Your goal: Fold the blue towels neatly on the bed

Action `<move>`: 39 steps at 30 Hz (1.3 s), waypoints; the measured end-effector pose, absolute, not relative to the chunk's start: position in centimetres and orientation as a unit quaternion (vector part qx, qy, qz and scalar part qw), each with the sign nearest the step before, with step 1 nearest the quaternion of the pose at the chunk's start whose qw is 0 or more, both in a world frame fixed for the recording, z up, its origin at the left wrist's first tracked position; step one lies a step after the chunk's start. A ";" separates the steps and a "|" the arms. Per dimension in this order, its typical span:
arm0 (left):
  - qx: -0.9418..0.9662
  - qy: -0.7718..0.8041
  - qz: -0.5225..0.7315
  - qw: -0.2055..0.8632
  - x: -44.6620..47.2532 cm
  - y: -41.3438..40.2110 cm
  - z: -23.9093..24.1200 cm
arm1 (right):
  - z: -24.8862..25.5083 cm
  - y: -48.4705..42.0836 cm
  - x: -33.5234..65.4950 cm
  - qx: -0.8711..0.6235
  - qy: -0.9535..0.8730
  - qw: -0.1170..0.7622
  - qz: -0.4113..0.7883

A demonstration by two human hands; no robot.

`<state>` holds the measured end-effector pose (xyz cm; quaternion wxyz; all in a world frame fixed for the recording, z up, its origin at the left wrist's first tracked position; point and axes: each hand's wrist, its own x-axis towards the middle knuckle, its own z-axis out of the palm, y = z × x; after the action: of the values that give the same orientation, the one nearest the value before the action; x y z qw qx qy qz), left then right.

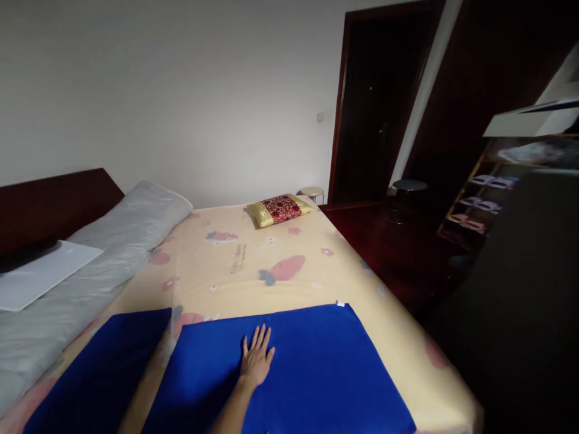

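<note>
My left hand (256, 364) lies palm down on a blue cloth (325, 367), with its fingers spread. The cloth is spread flat on the bed and has a small white tag (341, 304) at its far right corner. Left of it, across a narrow pale strip, lies another dark blue piece (99, 361); whether it belongs to the same cloth I cannot tell. My right hand is out of view. A tiny speck shows at the bottom edge, too small to make out.
A patterned sheet (316, 277) covers the bed. On it lie a red and gold pillow (280, 210) and grey bedding (126, 235) with a white board (49, 271) on top. Stools (409, 185), a shelf rack (479, 202) and a dark door (380, 114) stand beyond.
</note>
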<state>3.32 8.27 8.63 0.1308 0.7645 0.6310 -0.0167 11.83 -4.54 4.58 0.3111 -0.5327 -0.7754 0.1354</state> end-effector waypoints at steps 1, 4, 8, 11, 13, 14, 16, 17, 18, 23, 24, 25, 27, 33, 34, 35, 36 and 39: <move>0.762 0.637 -0.009 0.114 3.4 9.1 8.3 | 5.1 -3.3 11.8 -0.534 -0.774 0.311 0.142; 0.765 0.639 0.023 0.076 3.5 11.5 8.1 | 6.8 1.9 11.2 -0.539 -0.766 0.312 0.162; 0.777 0.624 0.078 0.043 3.4 14.6 8.3 | 8.6 10.1 9.1 -0.547 -0.750 0.322 0.186; 0.776 0.623 0.081 0.045 3.2 16.1 8.5 | 9.5 14.5 7.4 -0.553 -0.738 0.329 0.204; 0.776 0.623 0.079 0.050 3.1 16.8 8.6 | 9.9 16.0 6.7 -0.554 -0.733 0.332 0.215; 0.776 0.624 0.078 0.054 3.1 17.0 8.6 | 10.1 16.4 6.4 -0.554 -0.730 0.333 0.221; 0.774 0.625 0.077 0.063 3.1 17.3 8.8 | 10.4 16.7 6.1 -0.554 -0.726 0.337 0.230; 0.773 0.626 0.076 0.067 3.1 17.4 9.0 | 10.6 16.8 6.0 -0.554 -0.723 0.340 0.234; 0.772 0.627 0.076 0.072 3.1 17.5 9.1 | 10.8 16.8 5.9 -0.554 -0.721 0.343 0.237; 0.757 0.642 0.081 0.092 3.6 17.5 10.3 | 12.6 16.7 6.0 -0.550 -0.712 0.365 0.239; 0.753 0.646 0.085 0.097 3.7 17.4 10.6 | 13.1 16.5 6.2 -0.547 -0.712 0.371 0.238; 0.748 0.649 0.091 0.101 3.8 17.3 11.0 | 13.7 16.4 6.6 -0.544 -0.712 0.376 0.236; 0.740 0.654 0.108 0.111 4.1 17.0 12.0 | 15.1 15.7 7.5 -0.536 -0.713 0.389 0.229; 0.717 0.646 0.215 0.151 3.8 16.5 17.0 | 18.4 9.4 12.3 -0.520 -0.699 0.445 0.207; 0.710 0.640 0.244 0.161 3.4 16.6 18.3 | 18.5 7.5 13.2 -0.518 -0.694 0.455 0.206; 0.703 0.632 0.278 0.172 2.9 16.6 19.6 | 18.6 5.5 14.1 -0.517 -0.689 0.465 0.204; 0.693 0.622 0.315 0.184 2.3 16.5 21.1 | 18.6 3.4 15.0 -0.514 -0.685 0.474 0.204; 0.647 0.585 0.440 0.212 -0.3 15.3 25.7 | 19.5 -1.6 18.5 -0.507 -0.665 0.508 0.205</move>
<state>-0.33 15.28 25.74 0.2123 0.6470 0.5852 0.4403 18.45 -1.63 19.49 0.5079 -0.5075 -0.6651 0.2052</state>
